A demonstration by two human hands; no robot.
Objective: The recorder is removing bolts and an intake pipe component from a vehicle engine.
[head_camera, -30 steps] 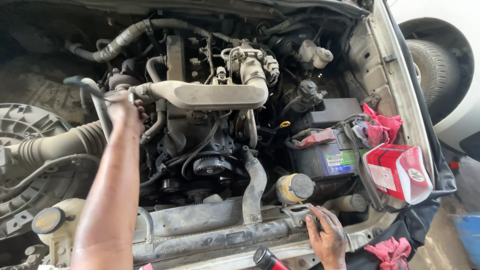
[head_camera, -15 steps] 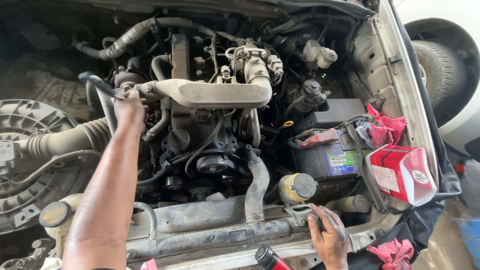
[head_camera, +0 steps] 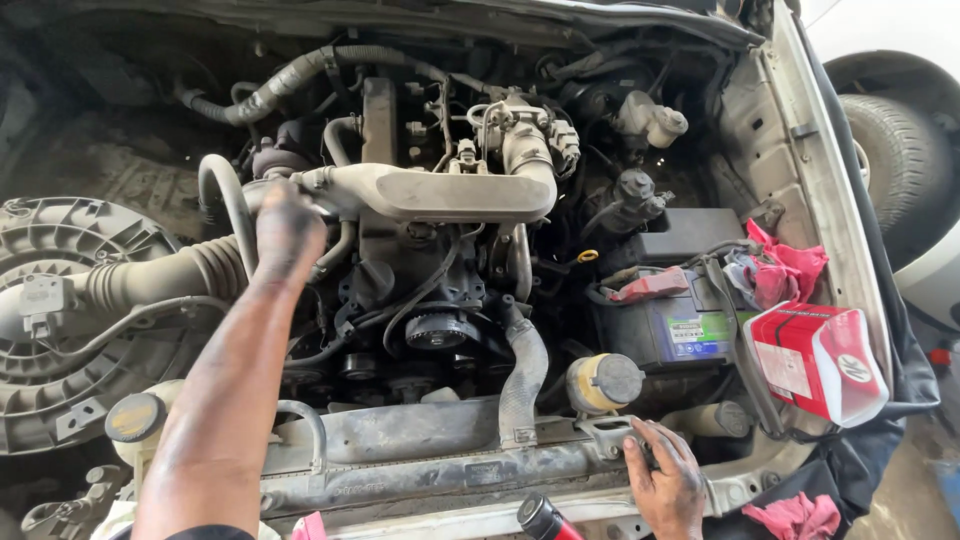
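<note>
Head camera over the open engine bay

It looks steeply down from the front, close above the grey intake pipe (head_camera: 440, 192) at centre.

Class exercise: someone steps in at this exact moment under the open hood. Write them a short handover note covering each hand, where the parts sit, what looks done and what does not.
Left hand: reaching deep into the engine bay, resting on the pale intake pipe near its left end, beside the ribbed air hose.
Right hand: flat on the front crossbar, holding nothing.
Nearby: battery, red carton on the fender, red rags, yellow-capped reservoir.
Done: fan housing sits loose at left.
Left: pipe and hoses look still connected.
</note>
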